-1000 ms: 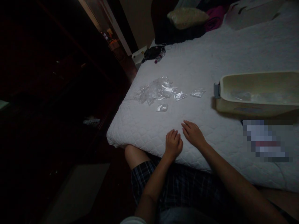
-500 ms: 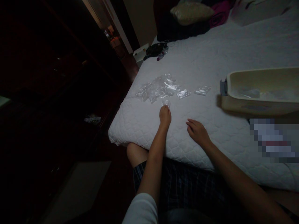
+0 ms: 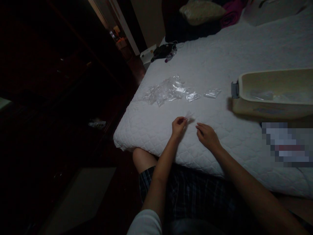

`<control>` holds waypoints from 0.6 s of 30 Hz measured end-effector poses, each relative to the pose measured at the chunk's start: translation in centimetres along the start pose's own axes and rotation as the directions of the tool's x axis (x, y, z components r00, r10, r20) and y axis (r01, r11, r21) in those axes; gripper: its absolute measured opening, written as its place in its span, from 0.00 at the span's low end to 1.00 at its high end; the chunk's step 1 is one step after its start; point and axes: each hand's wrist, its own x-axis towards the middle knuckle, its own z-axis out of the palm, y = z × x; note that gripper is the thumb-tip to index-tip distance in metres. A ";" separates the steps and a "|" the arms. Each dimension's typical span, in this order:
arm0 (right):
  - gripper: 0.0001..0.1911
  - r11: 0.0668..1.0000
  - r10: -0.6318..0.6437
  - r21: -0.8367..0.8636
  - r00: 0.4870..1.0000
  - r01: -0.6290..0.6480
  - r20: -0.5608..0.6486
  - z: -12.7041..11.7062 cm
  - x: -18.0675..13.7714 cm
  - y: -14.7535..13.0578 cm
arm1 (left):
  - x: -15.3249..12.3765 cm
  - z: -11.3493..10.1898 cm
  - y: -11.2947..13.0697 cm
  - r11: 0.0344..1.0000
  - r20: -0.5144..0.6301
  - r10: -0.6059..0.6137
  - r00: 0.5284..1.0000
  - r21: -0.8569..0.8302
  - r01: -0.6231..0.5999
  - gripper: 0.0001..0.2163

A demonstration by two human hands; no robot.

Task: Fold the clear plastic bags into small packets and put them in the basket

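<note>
Pinching a bag (image 3: 189, 115), left hand (image 3: 178, 126) has room inside bed's edge (image 3: 127, 143).

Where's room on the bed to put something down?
The white bed looks bare between the heap of clear bags and the dark bundle, and from the left hand to the bed's left corner. It's crowded at the heap, and beside the right hand, where the left pinches a bag.
</note>
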 end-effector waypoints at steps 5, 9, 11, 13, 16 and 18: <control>0.14 0.998 0.054 0.043 0.989 -0.048 -0.137 -0.8 -0.5 -0.2 | -4.0 0.4 0.2 0.913 0.142 -0.179 0.974 -0.346 0.218 0.16; 0.12 0.998 0.025 0.056 0.976 -0.013 -0.217 -1.4 -0.9 -0.6 | -5.2 0.5 -0.4 0.878 0.181 -0.234 0.955 -0.382 0.288 0.18; 0.16 0.998 -0.018 0.050 0.979 0.029 -0.203 -1.5 -0.9 -0.8 | -5.3 0.5 -0.5 0.885 0.200 -0.207 0.958 -0.379 0.271 0.18; 0.20 0.999 -0.035 0.027 0.984 0.040 -0.174 -1.5 -0.9 -0.9 | -5.3 0.5 -0.5 0.881 0.245 -0.201 0.949 -0.379 0.284 0.18; 0.18 1.000 -0.018 -0.008 0.989 0.017 -0.146 -1.3 -1.0 -0.8 | -5.2 0.4 -0.5 0.874 0.270 -0.191 0.944 -0.390 0.289 0.18; 0.16 1.000 0.001 -0.001 0.988 -0.001 -0.157 -1.1 -1.1 -0.5 | -5.2 0.4 -0.5 0.873 0.267 -0.178 0.947 -0.402 0.277 0.18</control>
